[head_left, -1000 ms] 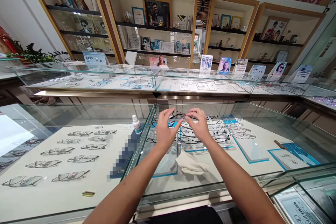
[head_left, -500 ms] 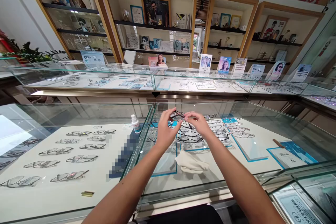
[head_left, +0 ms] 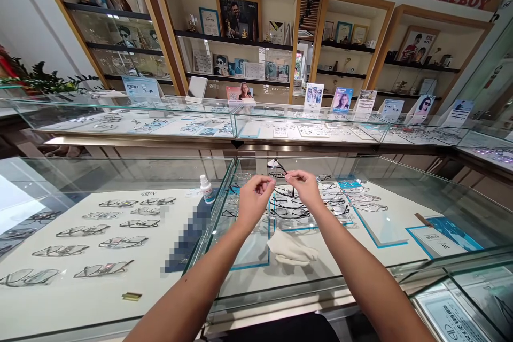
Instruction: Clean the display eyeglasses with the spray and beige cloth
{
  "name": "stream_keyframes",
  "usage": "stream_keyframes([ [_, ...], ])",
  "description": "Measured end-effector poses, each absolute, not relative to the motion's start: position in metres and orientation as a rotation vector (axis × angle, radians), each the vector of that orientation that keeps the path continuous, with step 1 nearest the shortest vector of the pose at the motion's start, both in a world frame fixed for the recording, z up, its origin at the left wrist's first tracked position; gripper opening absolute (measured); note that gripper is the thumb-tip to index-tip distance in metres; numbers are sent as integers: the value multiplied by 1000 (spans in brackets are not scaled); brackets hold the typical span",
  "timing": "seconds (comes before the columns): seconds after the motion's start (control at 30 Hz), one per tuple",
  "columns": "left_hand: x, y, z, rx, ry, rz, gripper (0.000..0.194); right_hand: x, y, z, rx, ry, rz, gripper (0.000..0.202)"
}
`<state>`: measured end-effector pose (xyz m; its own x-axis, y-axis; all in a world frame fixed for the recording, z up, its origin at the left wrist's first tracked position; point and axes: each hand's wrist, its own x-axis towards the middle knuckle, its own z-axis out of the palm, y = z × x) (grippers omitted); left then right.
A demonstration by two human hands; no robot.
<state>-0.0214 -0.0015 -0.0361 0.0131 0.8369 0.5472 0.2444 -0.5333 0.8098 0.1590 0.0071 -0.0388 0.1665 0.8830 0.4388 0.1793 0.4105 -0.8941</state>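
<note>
A dark-framed pair of glasses (head_left: 281, 166) is held up over the glass counter, with my right hand (head_left: 303, 186) pinching it near one end. One lens end tilts up to the left and catches the light. My left hand (head_left: 255, 196) is just left of and below these glasses, apart from them, its fingers curled and thumb pressed in; whether anything is between them is hidden. Several more pairs of glasses (head_left: 292, 213) lie in rows beneath both hands. A crumpled cream cloth (head_left: 292, 247) rests on the counter between my forearms.
A white spray bottle (head_left: 206, 190) stands left of my hands. More glasses (head_left: 82, 230) fill the left case, where a small gold-coloured clip (head_left: 132, 296) lies. A leaflet (head_left: 436, 239) is on the right. Behind runs another glass display counter (head_left: 236, 141) with upright cards.
My left hand has come off the glasses and moved slightly down, its fingers curling. My right hand still holds the glasses, which now tilt up higher on the left.
</note>
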Motion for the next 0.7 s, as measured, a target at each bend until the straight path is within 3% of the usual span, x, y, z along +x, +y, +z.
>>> stream_keyframes([
  [0.1, -18, 1, -38, 1614, 973, 1325, 36, 150, -1, -39, -1089, -1399, 435, 15],
  [0.27, -16, 6, -40, 1414, 950, 1297, 44, 139, -13, -38, -1138, -1569, 170, 9],
  [0.53, -21, 18, -47, 1389, 992, 1358, 44, 140, -17, -32, -1123, -1660, 125, 14],
  [0.7, -28, 24, -54, 1604, 1119, 1372, 41, 161, -3, -31, -1168, -1254, 243, 45],
])
